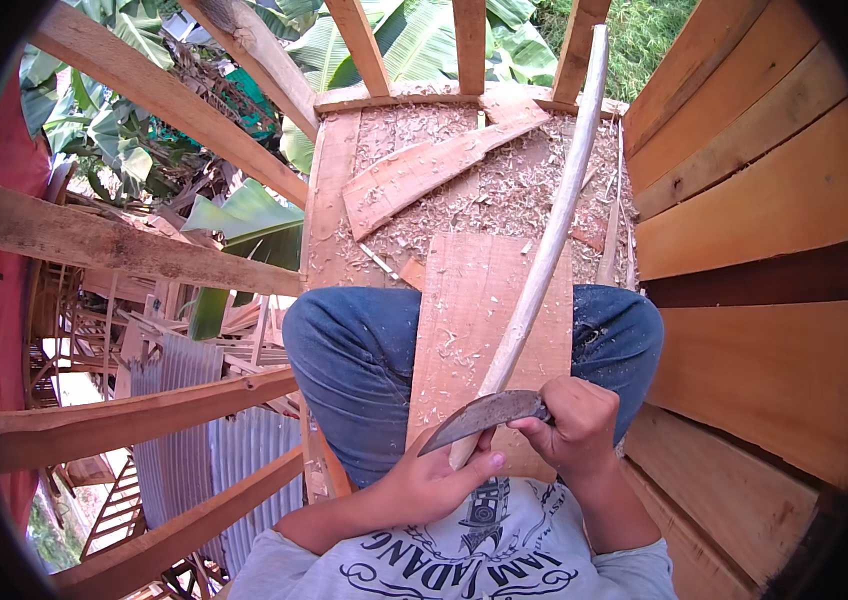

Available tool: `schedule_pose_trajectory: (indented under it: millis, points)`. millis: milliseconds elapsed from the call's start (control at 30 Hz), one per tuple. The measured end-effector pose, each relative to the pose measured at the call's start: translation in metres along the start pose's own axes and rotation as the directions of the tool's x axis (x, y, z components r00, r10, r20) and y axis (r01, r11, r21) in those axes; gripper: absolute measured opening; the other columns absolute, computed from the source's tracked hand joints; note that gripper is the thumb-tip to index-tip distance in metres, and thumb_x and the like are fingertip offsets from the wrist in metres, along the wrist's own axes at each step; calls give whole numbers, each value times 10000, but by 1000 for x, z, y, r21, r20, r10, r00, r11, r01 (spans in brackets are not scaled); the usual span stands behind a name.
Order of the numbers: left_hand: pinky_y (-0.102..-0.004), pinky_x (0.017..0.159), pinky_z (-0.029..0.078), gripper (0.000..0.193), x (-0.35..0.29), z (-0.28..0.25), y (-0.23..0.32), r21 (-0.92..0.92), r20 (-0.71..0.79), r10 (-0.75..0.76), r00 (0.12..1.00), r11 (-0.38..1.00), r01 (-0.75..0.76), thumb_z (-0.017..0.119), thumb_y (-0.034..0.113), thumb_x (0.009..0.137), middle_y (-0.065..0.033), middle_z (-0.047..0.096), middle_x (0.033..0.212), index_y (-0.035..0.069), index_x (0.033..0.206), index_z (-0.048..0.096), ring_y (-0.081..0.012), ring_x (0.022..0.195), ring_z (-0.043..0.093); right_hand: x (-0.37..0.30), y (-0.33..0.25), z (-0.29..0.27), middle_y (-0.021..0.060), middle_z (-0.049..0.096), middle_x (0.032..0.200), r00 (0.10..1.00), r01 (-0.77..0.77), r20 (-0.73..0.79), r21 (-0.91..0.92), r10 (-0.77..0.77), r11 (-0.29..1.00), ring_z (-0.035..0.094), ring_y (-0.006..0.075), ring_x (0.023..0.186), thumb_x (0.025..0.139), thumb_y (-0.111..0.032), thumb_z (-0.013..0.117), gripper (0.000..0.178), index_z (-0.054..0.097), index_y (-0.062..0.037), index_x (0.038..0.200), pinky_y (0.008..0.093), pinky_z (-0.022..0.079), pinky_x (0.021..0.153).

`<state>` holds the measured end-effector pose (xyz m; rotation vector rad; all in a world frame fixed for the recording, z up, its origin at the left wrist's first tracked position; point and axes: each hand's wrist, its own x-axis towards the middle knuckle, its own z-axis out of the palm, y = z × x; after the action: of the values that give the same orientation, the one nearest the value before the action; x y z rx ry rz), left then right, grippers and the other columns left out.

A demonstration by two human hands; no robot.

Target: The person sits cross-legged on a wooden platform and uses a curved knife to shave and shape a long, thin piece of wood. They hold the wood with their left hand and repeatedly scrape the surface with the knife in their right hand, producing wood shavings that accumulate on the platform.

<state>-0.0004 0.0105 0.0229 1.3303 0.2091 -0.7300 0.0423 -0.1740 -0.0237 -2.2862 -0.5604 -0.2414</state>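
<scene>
My right hand is closed round the handle of a curved, dark-bladed knife. Its blade points left and lies across a long, pale, peeled wooden stick near the stick's lower end. That lower end sits in my left hand, whose thumb rests beside it; the other fingers are partly hidden by the blade and stick. From there the stick slants up and away to the right, its far tip above the platform's far edge. Under it a flat wooden board lies across my lap, sprinkled with shavings.
Shavings cover the wooden floor ahead, where a loose plank piece lies. A plank wall stands close on my right. Wooden rails border the left side, with corrugated metal sheets below and banana leaves beyond.
</scene>
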Motion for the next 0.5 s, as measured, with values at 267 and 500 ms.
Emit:
schedule_pose_trajectory:
  millis: [267, 500]
  points:
    - [-190, 483, 311, 170, 1, 3, 1, -96, 73, 16, 997, 995, -9, 569, 161, 951, 44, 428, 709, 69, 976, 429, -21, 553, 406, 8, 32, 5, 62, 405, 501, 990, -32, -142, -114, 15, 993, 470, 259, 430, 753, -604, 644, 591, 429, -87, 565, 360, 358, 403]
    - [-185, 486, 300, 165, -7, 4, -14, -137, 102, 10, 995, 991, 4, 559, 130, 956, 48, 410, 694, 78, 949, 403, -19, 550, 392, 24, 55, 1, 138, 363, 526, 891, -382, -290, -62, 349, 922, 414, 304, 458, 870, -489, 622, 572, 441, -4, 627, 377, 324, 456]
